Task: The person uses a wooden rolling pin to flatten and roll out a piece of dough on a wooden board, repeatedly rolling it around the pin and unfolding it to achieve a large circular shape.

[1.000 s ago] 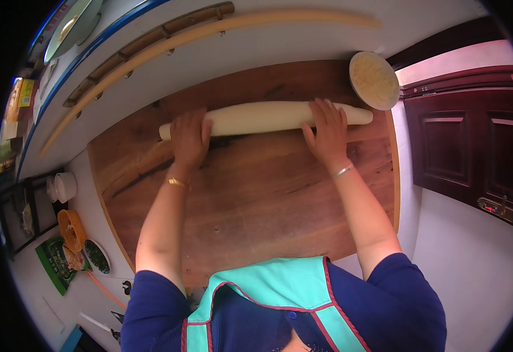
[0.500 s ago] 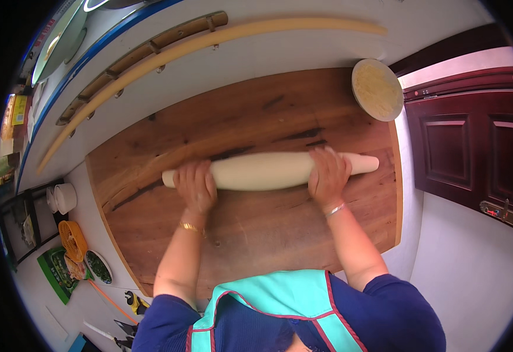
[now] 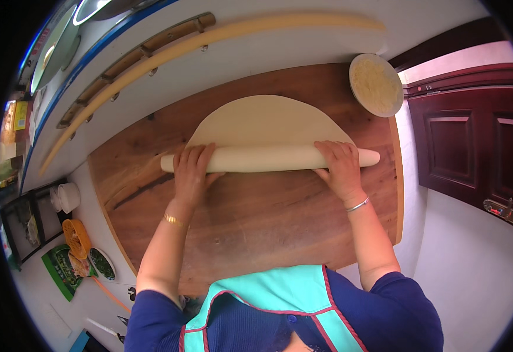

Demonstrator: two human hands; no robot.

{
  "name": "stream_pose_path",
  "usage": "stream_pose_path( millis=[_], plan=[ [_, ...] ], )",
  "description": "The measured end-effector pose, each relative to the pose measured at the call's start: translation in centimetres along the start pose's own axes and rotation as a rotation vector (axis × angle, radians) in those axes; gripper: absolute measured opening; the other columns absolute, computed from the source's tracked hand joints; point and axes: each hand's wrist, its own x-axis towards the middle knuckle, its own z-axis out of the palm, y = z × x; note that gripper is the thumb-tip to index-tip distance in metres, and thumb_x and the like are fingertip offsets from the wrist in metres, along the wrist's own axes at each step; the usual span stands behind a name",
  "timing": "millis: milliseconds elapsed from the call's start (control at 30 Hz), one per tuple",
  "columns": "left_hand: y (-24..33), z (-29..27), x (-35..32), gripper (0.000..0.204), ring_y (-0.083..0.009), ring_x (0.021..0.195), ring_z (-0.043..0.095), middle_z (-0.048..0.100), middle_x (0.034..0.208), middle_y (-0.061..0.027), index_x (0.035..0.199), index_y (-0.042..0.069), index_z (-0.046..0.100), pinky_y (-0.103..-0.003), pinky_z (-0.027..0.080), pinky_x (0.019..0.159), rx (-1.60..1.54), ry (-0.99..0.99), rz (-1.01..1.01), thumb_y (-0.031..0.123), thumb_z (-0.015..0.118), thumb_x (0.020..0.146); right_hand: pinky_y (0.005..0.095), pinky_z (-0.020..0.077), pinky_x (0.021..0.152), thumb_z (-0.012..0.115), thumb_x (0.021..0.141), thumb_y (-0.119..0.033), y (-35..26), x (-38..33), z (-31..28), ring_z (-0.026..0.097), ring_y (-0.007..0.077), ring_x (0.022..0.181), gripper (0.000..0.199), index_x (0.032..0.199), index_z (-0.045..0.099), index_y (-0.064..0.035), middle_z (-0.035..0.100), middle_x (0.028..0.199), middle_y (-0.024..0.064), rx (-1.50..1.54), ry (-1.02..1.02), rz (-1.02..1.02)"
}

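Observation:
A wide, thin sheet of pale dough [image 3: 268, 121] lies on the wooden board [image 3: 256, 234], its rounded edge on the far side. Its near part is wound around a long rolling pin [image 3: 370, 157], whose two ends stick out past the dough. Near the pin's left end, my left hand [image 3: 193, 167] curls over it, fingers on top and thumb at the near side. My right hand [image 3: 341, 167] grips it the same way towards the right end. How much dough is wound on cannot be told.
A bowl of pale flour [image 3: 376, 85] stands at the board's far right corner. Behind, a long pale pole [image 3: 233, 32] runs along the wall. On the left are an orange basket [image 3: 77, 239] and a dish of chopped greens [image 3: 102, 263]. A dark red door [image 3: 473, 135] is at right.
The dough was all wrapped around the pin; now a broad part lies unrolled on the far side. My hands have moved slightly apart, and the dough roll is thinner.

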Motion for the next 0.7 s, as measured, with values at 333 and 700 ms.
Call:
stream_pose_path(
  millis=[333,700],
  plan=[
    [1.7,1.1,4.6,0.042,-0.0342,0.112,0.053,0.060,0.111,-0.0138,0.105,0.007,0.061,-0.049,0.042,0.095,-0.148,0.183,0.018,-0.010,0.056,0.067,0.0487,0.0367,0.102,0.077,0.074,-0.022,-5.7,-7.8,-1.3,0.048,0.0332,0.122,0.059,0.127,0.055,-0.0084,0.054,0.132,0.0133,0.336,-0.099,0.162],
    [7.4,2.2,-7.1,0.055,-0.0324,0.139,0.029,0.033,0.149,-0.0136,0.139,0.014,0.042,-0.051,0.024,0.113,0.002,-0.090,0.043,0.027,0.058,0.088,0.0425,0.0403,0.099,0.073,0.077,-0.024,-18.7,-14.5,6.1,0.048,0.0338,0.122,0.056,0.127,0.054,-0.0069,0.050,0.131,0.0153,0.274,-0.078,-0.240]
  ],
)
